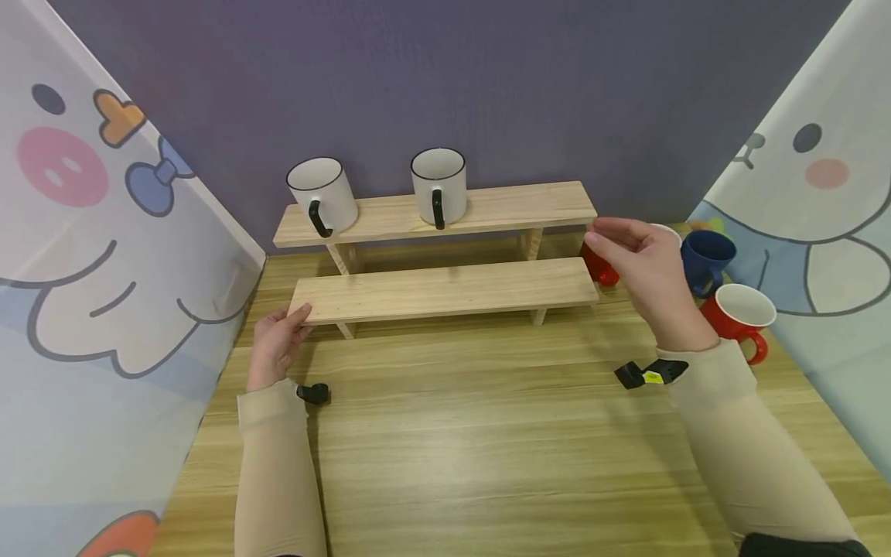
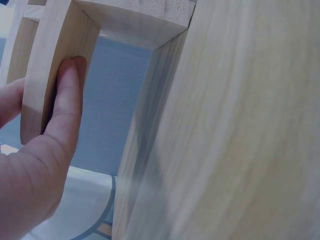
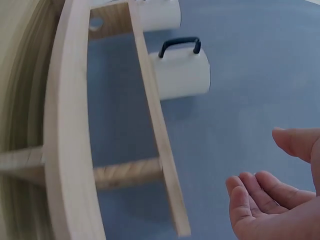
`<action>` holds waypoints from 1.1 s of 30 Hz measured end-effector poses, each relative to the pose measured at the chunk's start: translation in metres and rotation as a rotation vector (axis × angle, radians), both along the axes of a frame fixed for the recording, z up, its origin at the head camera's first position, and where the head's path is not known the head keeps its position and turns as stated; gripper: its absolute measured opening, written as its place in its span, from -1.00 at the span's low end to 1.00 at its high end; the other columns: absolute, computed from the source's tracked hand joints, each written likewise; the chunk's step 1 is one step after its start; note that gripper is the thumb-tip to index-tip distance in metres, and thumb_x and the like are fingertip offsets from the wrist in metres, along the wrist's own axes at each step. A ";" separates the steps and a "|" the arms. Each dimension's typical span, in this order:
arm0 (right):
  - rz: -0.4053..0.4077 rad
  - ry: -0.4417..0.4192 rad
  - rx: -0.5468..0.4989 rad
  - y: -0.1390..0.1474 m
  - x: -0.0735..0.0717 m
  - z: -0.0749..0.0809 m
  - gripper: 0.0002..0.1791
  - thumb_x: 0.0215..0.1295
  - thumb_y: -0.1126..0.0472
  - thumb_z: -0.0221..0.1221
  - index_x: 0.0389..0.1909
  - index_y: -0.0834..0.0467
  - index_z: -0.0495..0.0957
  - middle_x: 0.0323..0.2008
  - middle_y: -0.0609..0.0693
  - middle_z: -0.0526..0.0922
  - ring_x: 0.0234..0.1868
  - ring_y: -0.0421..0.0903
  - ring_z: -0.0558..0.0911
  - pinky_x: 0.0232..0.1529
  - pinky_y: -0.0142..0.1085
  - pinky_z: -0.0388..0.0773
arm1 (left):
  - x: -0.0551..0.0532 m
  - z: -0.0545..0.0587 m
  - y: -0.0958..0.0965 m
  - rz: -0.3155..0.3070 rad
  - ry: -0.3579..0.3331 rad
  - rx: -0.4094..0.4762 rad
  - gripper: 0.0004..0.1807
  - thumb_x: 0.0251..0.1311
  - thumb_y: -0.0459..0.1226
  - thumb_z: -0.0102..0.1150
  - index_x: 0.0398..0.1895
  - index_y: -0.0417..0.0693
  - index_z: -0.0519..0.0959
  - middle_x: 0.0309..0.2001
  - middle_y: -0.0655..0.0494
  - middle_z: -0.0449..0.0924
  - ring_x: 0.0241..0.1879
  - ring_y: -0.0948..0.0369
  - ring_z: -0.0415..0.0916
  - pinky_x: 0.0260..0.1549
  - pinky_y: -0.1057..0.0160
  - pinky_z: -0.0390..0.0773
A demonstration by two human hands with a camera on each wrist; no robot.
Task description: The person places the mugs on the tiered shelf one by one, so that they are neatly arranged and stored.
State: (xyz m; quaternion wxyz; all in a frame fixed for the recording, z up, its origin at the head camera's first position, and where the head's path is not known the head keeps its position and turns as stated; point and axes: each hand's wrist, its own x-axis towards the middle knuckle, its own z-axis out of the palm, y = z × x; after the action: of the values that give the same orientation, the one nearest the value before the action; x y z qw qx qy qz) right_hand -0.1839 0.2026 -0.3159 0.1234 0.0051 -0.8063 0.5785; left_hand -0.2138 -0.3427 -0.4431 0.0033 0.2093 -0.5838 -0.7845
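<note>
A two-tier wooden shelf stands against the back wall. My left hand grips the left end of its lower board, thumb on one face and fingers on the other, as the left wrist view shows on the board's end. Two white mugs with black handles, the left mug and the middle mug, sit upright on the upper board. Beyond that board's right end, my right hand hovers with bent, relaxed fingers. In the right wrist view, a gap separates its thumb from its fingers, with nothing between.
Several mugs cluster on the wooden table at right: a blue mug, a red mug with a white inside, and another red mug partly hidden by my right hand. Cartoon-printed side panels flank the table.
</note>
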 end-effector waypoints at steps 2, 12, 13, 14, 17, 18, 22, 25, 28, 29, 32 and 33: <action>-0.017 -0.015 0.026 0.009 0.005 -0.003 -0.43 0.36 -0.05 0.35 0.27 0.17 0.58 0.14 0.02 0.64 0.11 -0.14 0.58 0.04 -0.50 0.52 | 0.000 0.001 0.000 -0.004 -0.006 -0.003 -0.51 0.31 -0.31 0.37 0.16 -0.32 0.37 -0.18 0.03 0.61 -0.26 0.27 0.65 -0.12 0.33 0.65; -0.052 -0.002 -0.080 0.050 0.022 -0.017 -0.47 0.34 0.14 0.37 0.27 0.25 0.56 0.11 -0.01 0.65 0.06 -0.18 0.61 -0.02 -0.58 0.51 | -0.001 0.001 0.000 0.003 -0.018 -0.005 -0.38 0.31 -0.31 0.37 0.30 -0.37 0.29 -0.16 0.03 0.60 -0.23 0.27 0.65 -0.06 0.31 0.63; -0.064 0.001 -0.063 0.053 0.023 -0.018 -0.47 0.34 0.14 0.37 0.27 0.25 0.56 0.11 -0.03 0.65 0.04 -0.21 0.61 -0.03 -0.59 0.51 | -0.001 0.001 0.000 0.004 -0.015 -0.005 -0.38 0.31 -0.31 0.37 0.30 -0.38 0.30 -0.16 0.03 0.60 -0.23 0.27 0.65 -0.07 0.31 0.63; -0.075 0.005 -0.042 0.057 0.025 -0.020 -0.48 0.35 0.14 0.37 0.27 0.24 0.56 0.10 -0.06 0.66 0.03 -0.23 0.62 -0.04 -0.59 0.51 | -0.001 0.001 0.000 0.006 -0.013 -0.004 -0.39 0.31 -0.31 0.37 0.29 -0.38 0.30 -0.17 0.03 0.60 -0.24 0.27 0.65 -0.09 0.32 0.64; -0.103 -0.006 0.007 0.067 0.028 -0.024 -0.47 0.36 0.14 0.37 0.28 0.25 0.55 0.08 -0.12 0.66 0.02 -0.27 0.61 -0.06 -0.61 0.51 | -0.001 0.000 0.001 0.016 -0.009 -0.012 -0.44 0.30 -0.31 0.39 0.22 -0.36 0.35 -0.20 0.03 0.62 -0.27 0.27 0.65 -0.18 0.35 0.66; -0.114 -0.012 0.036 0.071 0.030 -0.026 -0.46 0.36 0.12 0.37 0.28 0.24 0.54 0.06 -0.16 0.66 0.01 -0.30 0.61 -0.07 -0.62 0.50 | -0.001 0.000 0.001 0.018 -0.009 -0.014 -0.47 0.30 -0.31 0.39 0.19 -0.36 0.37 -0.21 0.03 0.61 -0.28 0.27 0.64 -0.21 0.35 0.66; -0.114 -0.012 -0.003 0.086 0.036 -0.032 -0.46 0.35 0.18 0.38 0.27 0.31 0.53 0.03 -0.15 0.68 -0.02 -0.31 0.63 -0.07 -0.63 0.50 | -0.001 -0.001 0.002 0.024 -0.006 -0.019 -0.51 0.29 -0.32 0.40 0.14 -0.34 0.39 -0.20 0.02 0.60 -0.30 0.26 0.64 -0.28 0.37 0.66; -0.123 0.008 -0.051 0.096 0.041 -0.036 -0.48 0.35 0.21 0.38 0.25 0.34 0.54 0.01 -0.13 0.69 -0.02 -0.29 0.63 -0.07 -0.63 0.50 | -0.001 -0.001 0.002 0.024 -0.003 -0.016 -0.50 0.29 -0.32 0.40 0.14 -0.34 0.38 -0.17 0.00 0.59 -0.28 0.26 0.64 -0.25 0.36 0.67; -0.132 0.033 -0.098 0.104 0.046 -0.039 -0.50 0.33 0.24 0.38 0.23 0.34 0.55 -0.01 -0.12 0.69 -0.02 -0.27 0.63 -0.08 -0.63 0.51 | -0.002 -0.001 0.002 0.025 -0.001 -0.010 -0.49 0.29 -0.32 0.39 0.16 -0.35 0.37 -0.14 -0.01 0.57 -0.26 0.25 0.64 -0.21 0.35 0.66; -0.130 0.037 -0.124 0.107 0.047 -0.040 -0.51 0.32 0.26 0.39 0.23 0.33 0.56 -0.01 -0.13 0.70 -0.03 -0.27 0.64 -0.09 -0.62 0.51 | -0.002 -0.001 0.002 0.025 -0.002 -0.010 -0.47 0.29 -0.32 0.39 0.18 -0.36 0.36 -0.13 -0.01 0.57 -0.25 0.25 0.64 -0.20 0.35 0.66; -0.137 0.037 -0.206 0.115 0.053 -0.045 -0.52 0.29 0.31 0.40 0.21 0.32 0.58 -0.02 -0.10 0.71 -0.05 -0.28 0.66 -0.18 -0.64 0.52 | -0.001 0.000 0.002 0.021 -0.005 -0.013 -0.39 0.31 -0.31 0.38 0.28 -0.40 0.31 -0.11 -0.02 0.56 -0.25 0.25 0.64 -0.18 0.34 0.66; -0.154 0.028 -0.191 0.118 0.056 -0.046 -0.52 0.29 0.30 0.40 0.21 0.30 0.59 -0.03 -0.12 0.71 -0.07 -0.29 0.66 -0.19 -0.65 0.52 | -0.001 0.000 0.002 0.019 -0.006 -0.015 -0.36 0.31 -0.31 0.37 0.31 -0.42 0.29 -0.10 -0.02 0.55 -0.24 0.25 0.63 -0.17 0.34 0.66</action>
State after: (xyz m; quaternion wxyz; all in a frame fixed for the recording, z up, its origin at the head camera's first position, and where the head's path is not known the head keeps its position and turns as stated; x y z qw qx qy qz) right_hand -0.1284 0.3204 -0.3620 0.1786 -0.0607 -0.7437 0.6414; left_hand -0.2148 -0.3407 -0.4435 0.0106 0.2174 -0.5874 -0.7794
